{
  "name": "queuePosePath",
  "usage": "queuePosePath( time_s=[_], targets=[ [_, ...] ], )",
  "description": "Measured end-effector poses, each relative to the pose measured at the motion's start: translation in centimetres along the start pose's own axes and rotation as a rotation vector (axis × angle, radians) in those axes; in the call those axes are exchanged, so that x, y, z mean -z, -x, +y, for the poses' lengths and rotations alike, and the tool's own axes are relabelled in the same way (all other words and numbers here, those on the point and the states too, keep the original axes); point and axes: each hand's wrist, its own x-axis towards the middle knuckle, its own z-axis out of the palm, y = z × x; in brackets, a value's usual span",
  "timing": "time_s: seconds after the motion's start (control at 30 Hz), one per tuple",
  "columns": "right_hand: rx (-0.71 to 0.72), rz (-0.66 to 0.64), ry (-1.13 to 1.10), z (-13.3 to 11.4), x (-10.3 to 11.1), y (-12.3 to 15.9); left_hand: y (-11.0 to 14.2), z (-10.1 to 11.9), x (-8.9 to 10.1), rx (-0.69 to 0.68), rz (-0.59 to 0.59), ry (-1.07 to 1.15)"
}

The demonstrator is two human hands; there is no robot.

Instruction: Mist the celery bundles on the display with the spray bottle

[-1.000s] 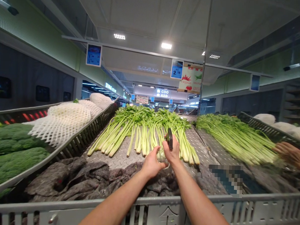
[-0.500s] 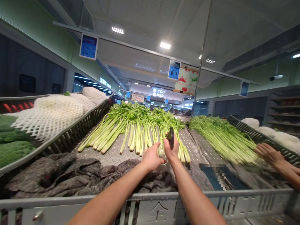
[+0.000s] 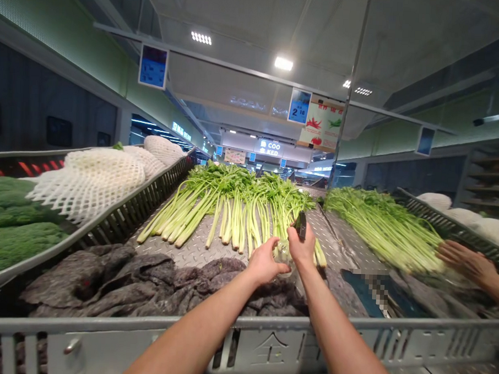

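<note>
Both my hands reach over the front of the display, close together above the lower ends of the celery [image 3: 231,225]. My right hand [image 3: 303,247] is wrapped round the upper part of what looks like a clear spray bottle [image 3: 284,252], whose black head [image 3: 301,225] stands up above the fingers. Lower down, my left hand [image 3: 266,263] cups the clear body, thumb and forefinger curved around its near side. Much of the bottle is hidden by the hands. The celery lies in a row, leaves at the back, cut stalks towards me.
Crumpled dark grey cloth [image 3: 146,279] lies along the front, behind a grey crate rail [image 3: 103,323]. At left are broccoli [image 3: 18,232] and pale vegetables in white foam nets [image 3: 93,172], beyond a black slatted divider [image 3: 149,199]. A mirror [image 3: 383,165] at right reflects celery and hands.
The view has shifted slightly. My hands and the bottle have moved a little to the right along the celery. The left thumb and forefinger look further apart than half a second ago.
</note>
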Motion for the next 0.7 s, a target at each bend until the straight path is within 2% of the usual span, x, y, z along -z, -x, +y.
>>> queuePosePath(
  time_s=[0.13,0.2,0.43,0.53,0.7],
  targets=[
    [-0.034,-0.120,-0.080,0.5,-0.3,0.1,0.2,-0.3,0.0,0.028,-0.003,-0.009],
    [-0.039,-0.138,-0.094,0.7,-0.3,0.1,0.3,-0.3,0.1,0.023,0.000,-0.016],
    [-0.063,0.074,0.060,0.0,0.5,-0.1,0.4,0.4,0.0,-0.050,0.034,0.023],
    [-0.088,0.087,0.042,-0.4,0.6,0.1,0.4,0.3,0.0,-0.046,0.028,0.025],
    [-0.030,0.063,0.018,-0.4,0.5,0.4,0.4,0.0,0.1,-0.026,0.012,0.011]
  ],
)
